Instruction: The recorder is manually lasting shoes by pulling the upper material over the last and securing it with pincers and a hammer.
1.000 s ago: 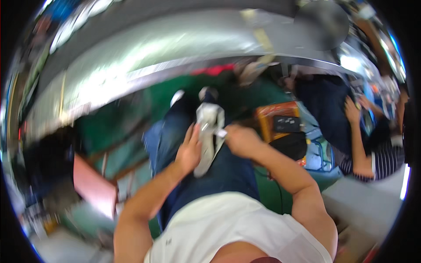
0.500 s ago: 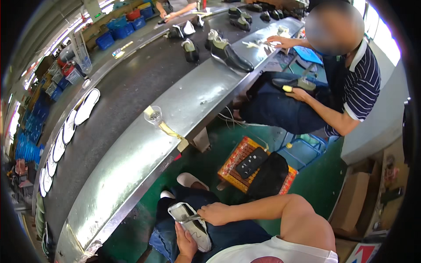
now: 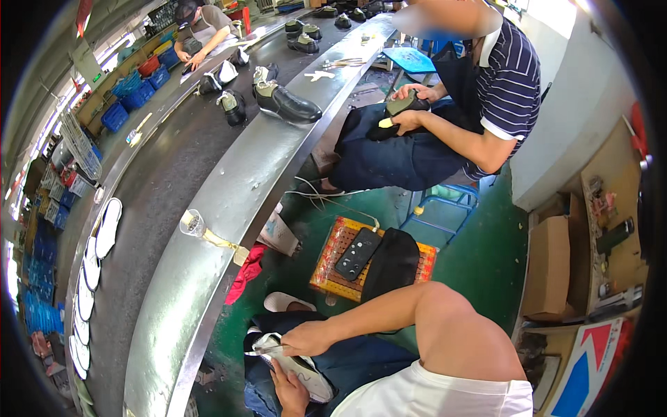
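A pale grey-and-white shoe (image 3: 295,363) lies across my lap at the bottom of the view. My left hand (image 3: 289,390) grips it from underneath, near the sole. My right hand (image 3: 306,338) presses on its top near the toe end, fingers closed around the upper's edge. My right arm (image 3: 431,316) reaches in from the right. My legs in dark blue trousers (image 3: 347,361) are under the shoe, and one foot in a white slipper (image 3: 281,301) rests on the green floor.
A metal rail (image 3: 229,208) borders a dark conveyor belt (image 3: 160,181) carrying black shoes (image 3: 286,104). A seated person in a striped shirt (image 3: 511,83) holds a black shoe (image 3: 403,108). An orange crate (image 3: 333,264), a clear cup (image 3: 192,222), white insoles (image 3: 104,229), a cardboard box (image 3: 549,267).
The view swung up from my lap to the conveyor line and the seated person. Both hands stay on the pale shoe, now at the bottom of the picture.
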Demonstrator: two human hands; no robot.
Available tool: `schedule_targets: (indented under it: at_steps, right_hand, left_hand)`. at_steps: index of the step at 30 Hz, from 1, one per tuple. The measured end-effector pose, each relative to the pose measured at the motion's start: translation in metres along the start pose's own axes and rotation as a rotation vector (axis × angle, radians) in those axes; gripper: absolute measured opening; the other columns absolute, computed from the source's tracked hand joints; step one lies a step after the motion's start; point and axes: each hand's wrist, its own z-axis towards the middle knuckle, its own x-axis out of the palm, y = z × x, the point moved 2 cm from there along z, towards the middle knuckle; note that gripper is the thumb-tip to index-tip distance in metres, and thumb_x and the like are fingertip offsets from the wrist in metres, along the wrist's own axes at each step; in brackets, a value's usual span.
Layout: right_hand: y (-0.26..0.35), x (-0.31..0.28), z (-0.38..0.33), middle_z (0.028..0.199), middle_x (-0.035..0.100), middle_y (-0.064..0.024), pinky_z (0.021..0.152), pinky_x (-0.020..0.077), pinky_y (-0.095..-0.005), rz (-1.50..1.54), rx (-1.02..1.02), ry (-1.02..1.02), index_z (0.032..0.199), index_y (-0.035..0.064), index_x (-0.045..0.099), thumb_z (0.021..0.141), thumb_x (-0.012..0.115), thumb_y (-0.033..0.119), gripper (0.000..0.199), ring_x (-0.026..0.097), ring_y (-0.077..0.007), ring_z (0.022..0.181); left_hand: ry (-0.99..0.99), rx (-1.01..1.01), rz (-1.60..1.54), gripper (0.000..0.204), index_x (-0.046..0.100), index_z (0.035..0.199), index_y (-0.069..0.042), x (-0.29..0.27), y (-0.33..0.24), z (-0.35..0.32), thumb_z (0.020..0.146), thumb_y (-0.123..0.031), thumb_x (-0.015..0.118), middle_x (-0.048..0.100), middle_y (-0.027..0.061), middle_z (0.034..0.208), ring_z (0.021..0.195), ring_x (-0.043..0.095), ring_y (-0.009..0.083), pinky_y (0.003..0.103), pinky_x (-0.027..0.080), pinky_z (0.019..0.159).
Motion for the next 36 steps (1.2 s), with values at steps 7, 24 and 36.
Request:
schedule_targets:
  at_steps: [7, 24, 36]
  right_hand:
    - [0.016, 0.017, 0.012, 0.104, 0.068, -0.0311, 0.088, 0.0511, -0.0534, -0.04, 0.015, 0.172, 0.104, -0.007, 0.065, 0.105, 0.043, 0.04, 0.051, 0.066, -0.0484, 0.099]
    - [0.017, 0.025, -0.053, 0.08, 0.068, -0.0122, 0.068, 0.0526, -0.0415, 0.464, 0.366, 0.013, 0.095, -0.0003, 0.061, 0.107, 0.042, 0.043, 0.049, 0.068, -0.0271, 0.071]
    - [-0.034, 0.052, -0.092, 0.09, 0.066, -0.0081, 0.068, 0.0527, -0.0324, 0.675, 0.436, -0.057, 0.109, -0.001, 0.06, 0.109, 0.043, 0.038, 0.042, 0.066, -0.0154, 0.073]
  left_hand:
    - [-0.253, -0.384, -0.434, 0.072, 0.029, 0.156, 0.003, 0.023, 0.036, -0.061, 0.105, -0.042, 0.052, 0.045, 0.031, 0.149, 0.128, 0.053, 0.0405, 0.041, 0.045, 0.106]
    - [-0.065, -0.094, -0.091, 0.083, 0.038, 0.151, 0.0, -0.102, -0.018, -0.082, 0.084, -0.026, 0.079, 0.058, 0.0248, 0.137, 0.128, 0.054, 0.0387, 0.043, 0.044, 0.106]
    - [-0.243, -0.269, -0.584, 0.072, 0.054, 0.137, 0.001, -0.069, 0.021, 0.031, 0.077, -0.023, 0.087, 0.066, 0.0174, 0.126, 0.117, 0.063, 0.0235, 0.035, 0.05, 0.099]
